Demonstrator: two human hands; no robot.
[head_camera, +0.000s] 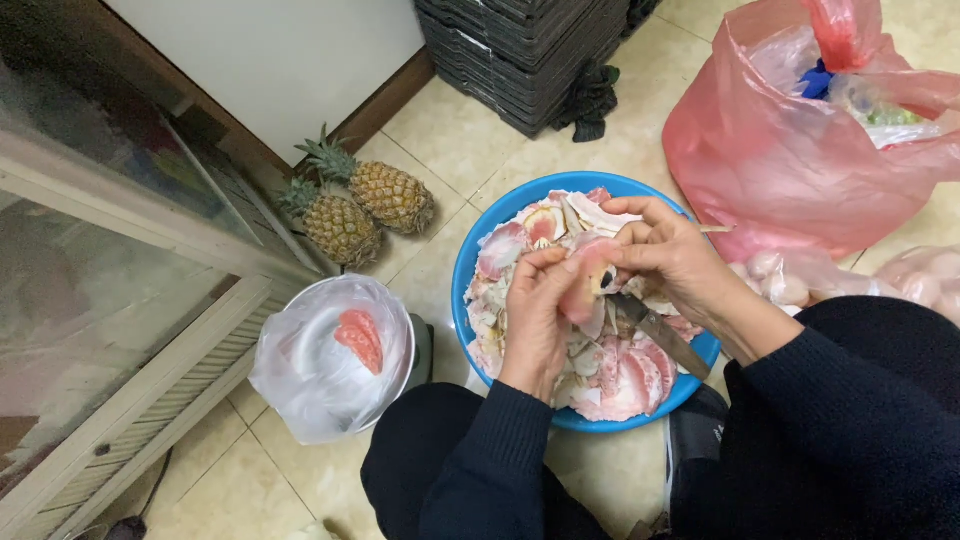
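The left hand (535, 320) is closed around a pink fruit piece (590, 285), with the fingers curled under it and the thumb on top. The right hand (670, 255) is closed too. It grips a knife (660, 335) and its fingers also press on the fruit piece. The knife blade sticks out below the right hand and points down toward the person's knee. The fruit piece sits between both hands, just above a blue bowl (465, 270).

The bowl stands on the tiled floor (440, 130) and is full of pink and white peels (620, 375).

To the left of the bowl is a small bucket (325, 365) lined with a white bag. One pink fruit chunk (360, 340) lies in it.

Two pineapples (365, 205) lie on the floor behind the bucket, next to a glass cabinet (110, 250).

A big pink bag (790, 150) sits to the right of the bowl. Black crates (530, 50) are stacked at the back, with a dark cloth (590, 100) beside them
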